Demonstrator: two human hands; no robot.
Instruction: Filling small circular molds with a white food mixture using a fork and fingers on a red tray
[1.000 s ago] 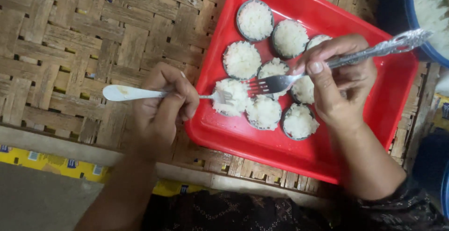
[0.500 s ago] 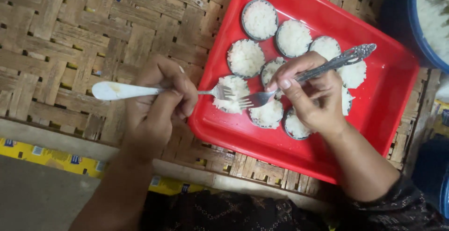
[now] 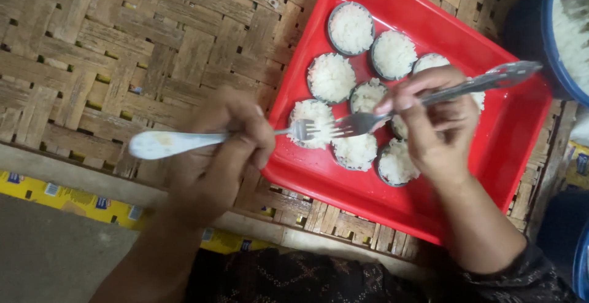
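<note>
A red square tray (image 3: 518,131) lies on a woven bamboo surface and holds several small round tins packed with white rice. My left hand (image 3: 224,155) grips a white-handled fork (image 3: 184,141), its tines over the near-left tin (image 3: 308,119). My right hand (image 3: 438,128) holds a metal fork (image 3: 466,86) with tines pointing left, meeting the other fork's tines above that same tin. Other rice tins (image 3: 351,28) sit toward the tray's far side; some are partly hidden under my right hand.
A blue bowl of white rice (image 3: 567,33) stands at the upper right, beyond the tray. The woven bamboo mat (image 3: 92,51) stretches to the left. A yellow printed strip (image 3: 67,202) runs along the near edge below the mat.
Both forks stay over the near-left tin. My left hand has shifted slightly right and the right fork's tines have moved left, closing onto the other fork's tines.
</note>
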